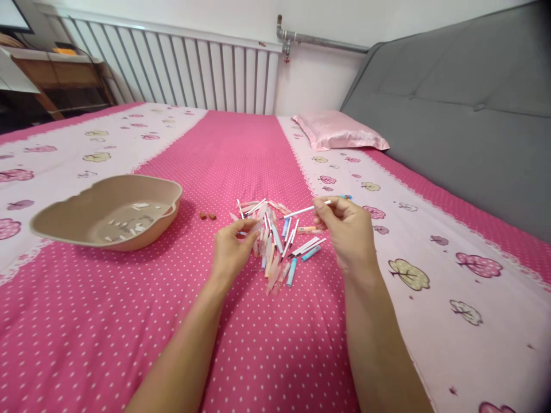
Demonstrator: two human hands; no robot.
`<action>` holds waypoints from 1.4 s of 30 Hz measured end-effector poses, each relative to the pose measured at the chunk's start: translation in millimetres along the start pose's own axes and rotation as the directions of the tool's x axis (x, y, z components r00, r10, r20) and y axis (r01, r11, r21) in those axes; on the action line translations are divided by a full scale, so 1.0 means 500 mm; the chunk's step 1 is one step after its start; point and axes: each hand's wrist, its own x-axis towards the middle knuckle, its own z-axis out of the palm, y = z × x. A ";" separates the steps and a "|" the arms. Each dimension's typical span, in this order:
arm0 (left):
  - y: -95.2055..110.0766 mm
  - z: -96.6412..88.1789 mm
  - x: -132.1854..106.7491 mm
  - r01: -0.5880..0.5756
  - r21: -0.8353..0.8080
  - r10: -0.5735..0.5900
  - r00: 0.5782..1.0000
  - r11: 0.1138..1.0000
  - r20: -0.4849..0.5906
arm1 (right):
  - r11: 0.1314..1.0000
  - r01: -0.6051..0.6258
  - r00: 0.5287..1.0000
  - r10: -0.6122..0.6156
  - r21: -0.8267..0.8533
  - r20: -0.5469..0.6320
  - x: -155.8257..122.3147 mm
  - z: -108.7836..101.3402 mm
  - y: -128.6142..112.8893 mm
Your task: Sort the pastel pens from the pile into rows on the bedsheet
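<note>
Clasping a white stick [303, 211] near its right end, thumb against fingertips, with the right grip [349, 226] above a pink dotted bed [267, 355]. Pointing leftward from that grip, long axis running nearly crosswise with a slight slant, dark tip reaching out over the pens [276, 238] and toward the left grip [232, 244]. Nearer by far to the right grip, with only the dark tip crossing into the gap between the two.

Curled at the left edge of the pens with the left grip, thumb and fingers drawn almost together; impossible to tell whether pinching one or merely touching. Heaped between both grips at many angles, in pink, orange and blue.

Spread just left of the right grip, other sticks [303, 246] and apparent blue caps [291, 272]. Glimpsed just past the same grip, a blue end [346, 197], held or loose not to be told.

Resting left of the left grip, two brown bits [207, 216]; farther left, a beige basin [124, 192] with white pieces [140, 229] scattered inside. Far beyond the right grip, a pillow [340, 133].
</note>
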 end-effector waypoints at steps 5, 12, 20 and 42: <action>-0.004 0.002 -0.001 -0.088 0.005 0.088 0.996 0.996 0.001 | 0.994 0.003 1.000 -0.002 0.110 -0.010 -0.007 0.008 -0.021; -0.007 0.005 -0.004 -0.176 0.061 0.176 0.984 0.983 0.001 | 0.996 0.034 0.999 -0.032 0.086 -0.028 -0.009 0.017 -0.021; -0.009 0.008 -0.006 -0.214 0.060 0.214 0.977 0.975 0.003 | 0.996 0.048 0.999 -0.048 0.071 -0.010 -0.007 0.025 -0.005; -0.011 0.014 -0.007 -0.244 -0.013 0.244 0.970 0.970 0.013 | 0.999 0.021 0.972 -0.027 0.030 0.235 -0.013 0.038 0.009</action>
